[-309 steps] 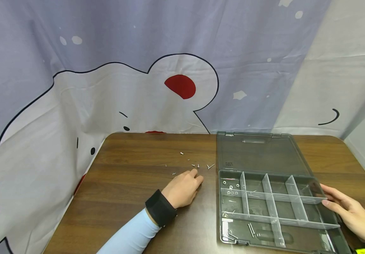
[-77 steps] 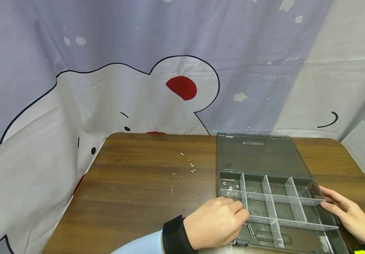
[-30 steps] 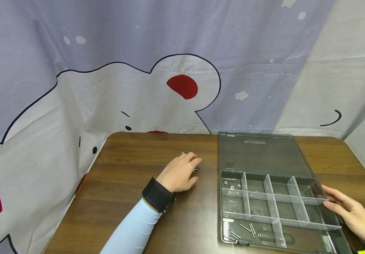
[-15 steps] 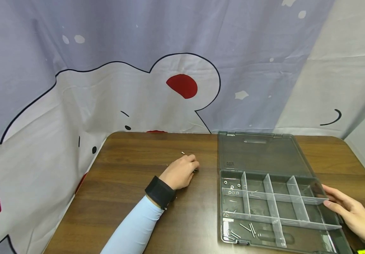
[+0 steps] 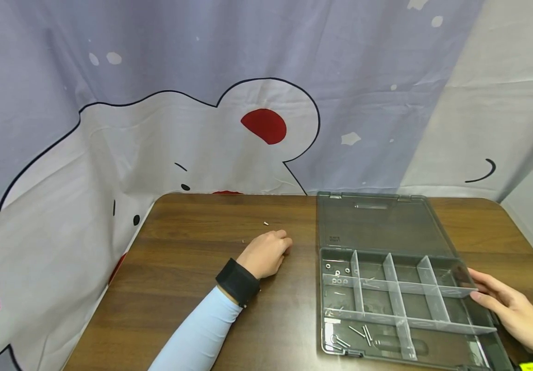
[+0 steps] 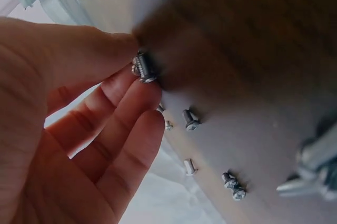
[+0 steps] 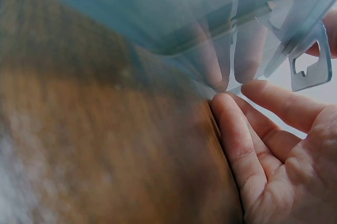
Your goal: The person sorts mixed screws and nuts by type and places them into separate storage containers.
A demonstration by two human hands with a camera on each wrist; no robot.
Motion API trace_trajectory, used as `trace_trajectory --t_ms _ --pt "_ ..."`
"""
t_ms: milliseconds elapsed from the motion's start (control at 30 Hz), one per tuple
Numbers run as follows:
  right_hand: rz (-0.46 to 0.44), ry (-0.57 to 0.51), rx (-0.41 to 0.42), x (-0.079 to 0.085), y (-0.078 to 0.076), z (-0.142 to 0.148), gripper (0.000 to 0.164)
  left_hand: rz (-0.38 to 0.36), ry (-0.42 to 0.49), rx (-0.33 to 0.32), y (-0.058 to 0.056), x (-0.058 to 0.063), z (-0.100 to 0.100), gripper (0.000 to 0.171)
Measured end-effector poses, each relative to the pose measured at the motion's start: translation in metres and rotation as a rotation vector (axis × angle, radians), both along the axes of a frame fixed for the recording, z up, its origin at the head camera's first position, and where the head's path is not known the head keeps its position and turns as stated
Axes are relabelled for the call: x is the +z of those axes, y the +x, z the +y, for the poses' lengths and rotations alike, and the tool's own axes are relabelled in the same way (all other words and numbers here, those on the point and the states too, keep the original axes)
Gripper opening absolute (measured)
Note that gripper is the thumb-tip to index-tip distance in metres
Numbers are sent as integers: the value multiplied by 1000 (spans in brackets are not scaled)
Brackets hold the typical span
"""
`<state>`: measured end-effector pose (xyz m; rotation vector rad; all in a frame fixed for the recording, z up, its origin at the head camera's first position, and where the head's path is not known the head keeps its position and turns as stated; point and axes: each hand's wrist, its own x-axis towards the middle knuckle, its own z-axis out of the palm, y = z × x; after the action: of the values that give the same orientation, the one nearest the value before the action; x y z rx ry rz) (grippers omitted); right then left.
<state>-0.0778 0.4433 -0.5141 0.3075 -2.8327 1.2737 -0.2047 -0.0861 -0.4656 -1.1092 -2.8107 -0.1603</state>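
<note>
My left hand [image 5: 264,255] is low over the wooden table, left of the box. In the left wrist view, its thumb and fingertips pinch a small bunch of short metal screws [image 6: 145,69]; I cannot tell exactly how many. Several other screws [image 6: 190,120] lie on the table beside the fingers. A grey see-through compartment box [image 5: 394,288] stands open at right, its lid [image 5: 382,226] laid back. My right hand [image 5: 510,309] rests against the box's right side, with fairly straight fingers touching its wall in the right wrist view.
Small nuts [image 5: 337,273] sit in the box's back left compartment. Several longer screws [image 5: 367,335] lie in the front left one. A lone screw [image 5: 266,223] lies near the table's back edge. A patterned curtain [image 5: 364,103] hangs behind the table.
The left hand went from the box's front left compartment back to the table, and its spread fingers have drawn together on screws. Longer screws from the table now lie in the box. Right hand unchanged.
</note>
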Motion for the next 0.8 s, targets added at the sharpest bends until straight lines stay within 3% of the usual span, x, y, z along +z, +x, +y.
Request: trace_trajectory --t_ms 567,800 --pt "4 20 1 -1 0 2 56 45 24 21 0 -3 3 17" --pt "9 14 6 -1 1 3 56 74 93 -8 3 8 10 12"
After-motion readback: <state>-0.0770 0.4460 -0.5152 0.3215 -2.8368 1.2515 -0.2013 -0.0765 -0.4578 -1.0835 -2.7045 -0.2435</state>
